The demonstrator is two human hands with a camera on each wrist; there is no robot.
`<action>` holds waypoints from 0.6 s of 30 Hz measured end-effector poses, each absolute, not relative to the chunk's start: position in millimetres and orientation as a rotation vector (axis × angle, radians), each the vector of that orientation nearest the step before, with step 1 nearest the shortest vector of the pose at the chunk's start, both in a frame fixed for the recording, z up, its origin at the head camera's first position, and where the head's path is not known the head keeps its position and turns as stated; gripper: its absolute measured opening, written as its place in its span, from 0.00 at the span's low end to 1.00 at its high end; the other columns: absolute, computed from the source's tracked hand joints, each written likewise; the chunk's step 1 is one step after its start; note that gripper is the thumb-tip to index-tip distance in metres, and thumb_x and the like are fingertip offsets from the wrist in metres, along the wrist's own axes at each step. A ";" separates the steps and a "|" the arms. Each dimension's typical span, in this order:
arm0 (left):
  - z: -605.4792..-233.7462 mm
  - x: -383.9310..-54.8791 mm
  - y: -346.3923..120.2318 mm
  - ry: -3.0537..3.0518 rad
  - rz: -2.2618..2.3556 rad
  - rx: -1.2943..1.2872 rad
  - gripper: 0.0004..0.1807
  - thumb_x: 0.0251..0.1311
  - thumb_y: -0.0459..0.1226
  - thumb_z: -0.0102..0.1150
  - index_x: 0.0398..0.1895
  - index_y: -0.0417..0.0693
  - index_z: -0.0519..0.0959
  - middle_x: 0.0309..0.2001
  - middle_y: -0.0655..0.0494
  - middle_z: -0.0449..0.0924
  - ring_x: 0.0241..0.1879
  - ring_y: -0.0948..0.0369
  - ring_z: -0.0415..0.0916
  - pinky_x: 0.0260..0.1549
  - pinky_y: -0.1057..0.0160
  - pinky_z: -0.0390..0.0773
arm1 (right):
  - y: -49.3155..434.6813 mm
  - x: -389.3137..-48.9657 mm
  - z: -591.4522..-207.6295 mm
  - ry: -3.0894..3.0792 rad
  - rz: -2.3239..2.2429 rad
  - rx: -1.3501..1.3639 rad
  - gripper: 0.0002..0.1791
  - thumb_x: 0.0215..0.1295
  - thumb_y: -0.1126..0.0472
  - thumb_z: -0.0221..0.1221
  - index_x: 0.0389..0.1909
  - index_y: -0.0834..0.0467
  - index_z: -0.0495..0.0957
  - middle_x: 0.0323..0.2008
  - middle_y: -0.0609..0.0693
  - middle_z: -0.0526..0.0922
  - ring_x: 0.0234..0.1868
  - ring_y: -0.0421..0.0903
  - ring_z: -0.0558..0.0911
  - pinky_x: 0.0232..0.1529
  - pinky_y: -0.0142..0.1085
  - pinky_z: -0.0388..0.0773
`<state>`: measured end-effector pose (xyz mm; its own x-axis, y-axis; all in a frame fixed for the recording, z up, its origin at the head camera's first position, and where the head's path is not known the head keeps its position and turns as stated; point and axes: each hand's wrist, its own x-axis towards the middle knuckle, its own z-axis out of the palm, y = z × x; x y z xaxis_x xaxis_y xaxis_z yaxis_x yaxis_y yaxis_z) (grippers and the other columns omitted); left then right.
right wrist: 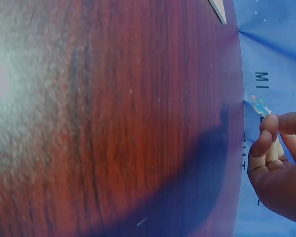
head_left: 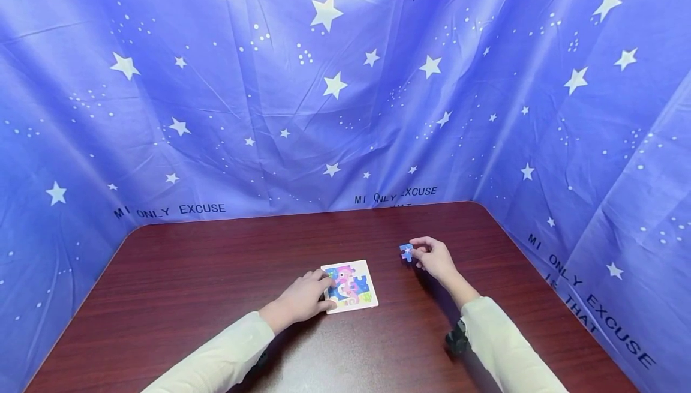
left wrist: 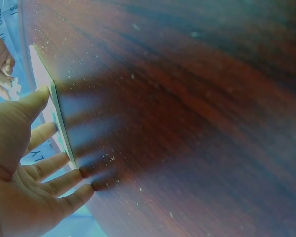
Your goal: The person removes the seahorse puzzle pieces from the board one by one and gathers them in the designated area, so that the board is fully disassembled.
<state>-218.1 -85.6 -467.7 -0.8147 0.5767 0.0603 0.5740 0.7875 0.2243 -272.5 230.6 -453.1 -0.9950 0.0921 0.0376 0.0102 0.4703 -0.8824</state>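
Note:
A square puzzle board (head_left: 369,296) with a pale frame lies on the table, its picture showing pink, blue and yellow-green parts. At its left side my left hand (head_left: 303,298) rests with fingers spread. In the left wrist view, the thumb and fingertips of the left hand (left wrist: 24,168) touch the board's edge (left wrist: 63,123). My right hand (head_left: 435,259) pinches a blue puzzle piece (head_left: 406,252) between thumb and fingers, to the right of the board. The right wrist view shows the piece (right wrist: 259,105) at the fingertips of the right hand (right wrist: 281,163).
The dark reddish wooden table (head_left: 216,273) has rounded far corners. A blue curtain (head_left: 281,105) with white stars and printed words hangs behind it and along the sides. A dark device (head_left: 457,338) is strapped at the right wrist.

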 end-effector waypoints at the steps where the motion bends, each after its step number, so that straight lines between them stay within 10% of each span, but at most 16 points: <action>1: -467.5 -218.2 -85.5 2.959 0.369 0.952 0.21 0.57 0.51 0.60 0.49 0.50 0.77 0.49 0.51 0.74 0.47 0.54 0.73 0.45 0.52 0.75 | 232.1 -273.0 -453.1 -2.621 1.578 -0.093 0.15 0.59 0.71 0.57 0.47 0.69 0.76 0.22 0.50 0.77 0.15 0.39 0.73 0.18 0.28 0.71; 18: -463.4 -216.1 -85.4 2.942 0.381 0.949 0.21 0.57 0.50 0.60 0.49 0.49 0.77 0.50 0.50 0.74 0.48 0.53 0.73 0.46 0.52 0.74 | 251.6 -276.3 -456.5 -2.584 1.648 -0.174 0.17 0.60 0.71 0.56 0.51 0.72 0.73 0.20 0.46 0.76 0.16 0.38 0.73 0.20 0.28 0.72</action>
<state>-216.1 -85.4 -463.4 -0.8142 0.5785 0.0492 0.5720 0.7847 0.2389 -276.3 251.6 -456.5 -0.9910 0.1337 -0.0010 0.0573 0.4179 -0.9067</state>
